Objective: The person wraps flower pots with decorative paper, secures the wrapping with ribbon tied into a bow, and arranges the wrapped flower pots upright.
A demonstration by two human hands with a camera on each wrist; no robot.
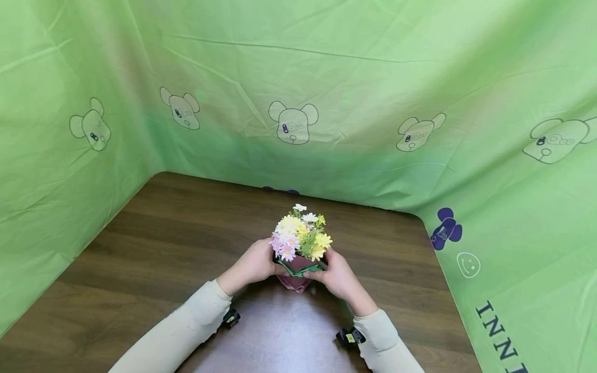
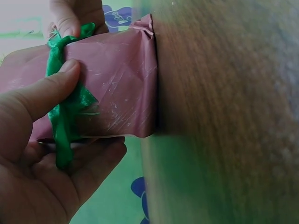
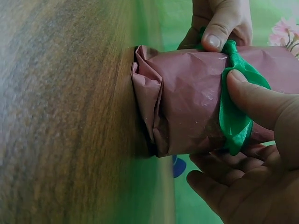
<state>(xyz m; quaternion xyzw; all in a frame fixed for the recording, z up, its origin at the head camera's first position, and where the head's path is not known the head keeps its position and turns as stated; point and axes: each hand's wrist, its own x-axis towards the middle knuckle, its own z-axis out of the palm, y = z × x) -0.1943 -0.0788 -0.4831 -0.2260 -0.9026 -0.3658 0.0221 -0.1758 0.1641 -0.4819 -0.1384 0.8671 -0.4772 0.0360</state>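
A small flower bouquet [image 1: 298, 235] with white, yellow and pale pink daisy-like blooms stands upright on the wooden table. Dusky pink paper [image 2: 119, 81] wraps its lower part, the folded bottom end against the tabletop. Around the wrap runs a green ribbon [image 3: 236, 112]. My left hand [image 1: 258, 261] holds the bouquet from the left, its thumb pressing on the paper and ribbon and its fingers round behind. From the right my right hand [image 1: 339, 275] grips it, thumb on the ribbon, fingers behind the wrap. The far side of the wrap is hidden.
The brown wooden table [image 1: 186, 223] meets a green cloth backdrop [image 1: 354, 160] with printed bear heads at the back and both sides. A black wrist device [image 1: 231, 317] sits at the left cuff, and another black device [image 1: 350, 336] at the right cuff.
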